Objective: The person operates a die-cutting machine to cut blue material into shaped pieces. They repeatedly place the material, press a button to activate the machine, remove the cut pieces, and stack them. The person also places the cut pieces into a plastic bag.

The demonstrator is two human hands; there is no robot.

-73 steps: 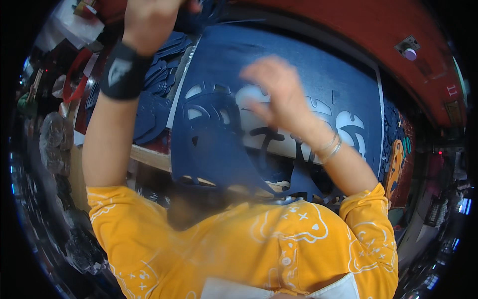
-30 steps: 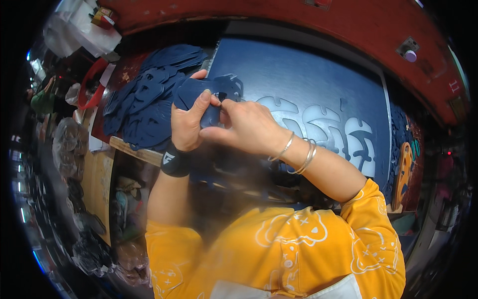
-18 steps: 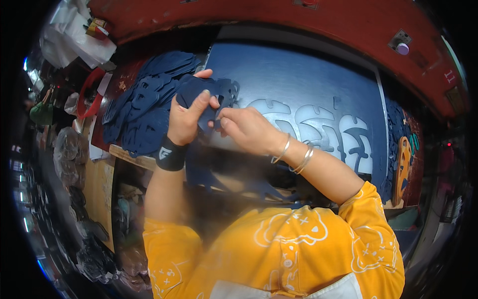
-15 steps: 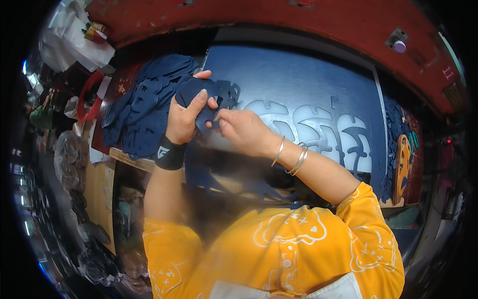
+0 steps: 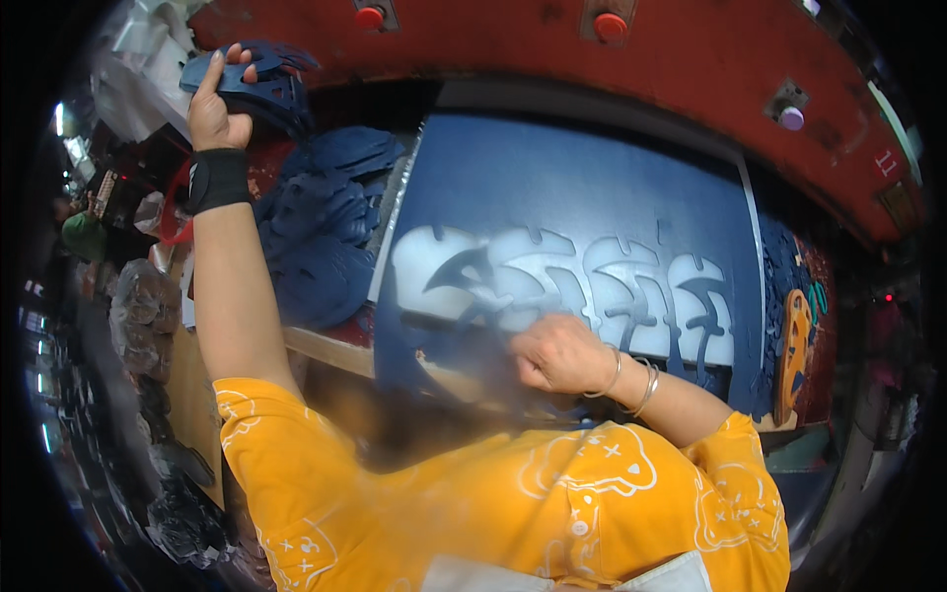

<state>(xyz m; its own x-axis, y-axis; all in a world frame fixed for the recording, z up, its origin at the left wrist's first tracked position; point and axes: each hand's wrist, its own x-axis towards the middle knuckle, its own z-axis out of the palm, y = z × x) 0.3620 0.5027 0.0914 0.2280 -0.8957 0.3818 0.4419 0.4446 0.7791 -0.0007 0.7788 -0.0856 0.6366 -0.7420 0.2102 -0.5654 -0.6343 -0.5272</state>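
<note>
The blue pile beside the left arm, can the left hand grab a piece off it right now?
Probably not easily: the left hand is busy gripping blue cut pieces. With that hand free, maybe yes: the pile is close by, and nothing seems to cover its top.

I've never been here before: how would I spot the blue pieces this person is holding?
Find the long red beam along the top of the picture and follow it to its left end. There, above a black wristband, the left hand grips the blue pieces. Unlike the blue pile lying just below, these are held up by fingers.
</note>
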